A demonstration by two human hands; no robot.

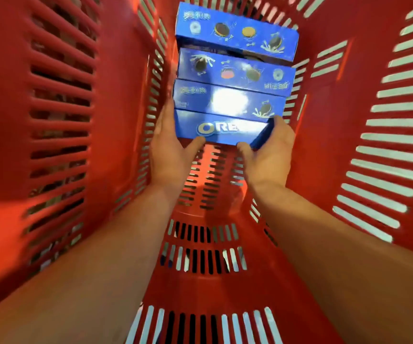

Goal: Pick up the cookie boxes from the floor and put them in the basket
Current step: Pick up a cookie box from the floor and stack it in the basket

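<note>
In the head view, both arms reached deep into a red slatted shopping basket (374, 145), the camera looking almost straight down its length. Four blue Oreo cookie boxes lay in a row along the basket floor, long sides touching. The farthest box (235, 31) sat slightly skewed against the end wall; the second box (235, 70) and the third box (225, 100) lay flush behind it, the third with a bright glare patch on its face. The nearest box (221, 129), logo up, was held between the two hands. The left hand (168, 150) gripped its left end, thumb curled onto the near edge and fingers tucked out of sight beyond the box. The right hand (270, 150) gripped the right end the same way, thumb hooked at the near corner, fingers wrapped along the short side. Whether the box was already resting on the floor or held just above it could not be told.

Judging from this, the placement looked nearly finished. The likely trouble was fingers caught between the held box and the third box or the side walls, dragging it askew on release. A hard push forward could also shunt the already skewed farthest box. Nothing outside the basket showed, so remaining boxes could not be judged.
</note>
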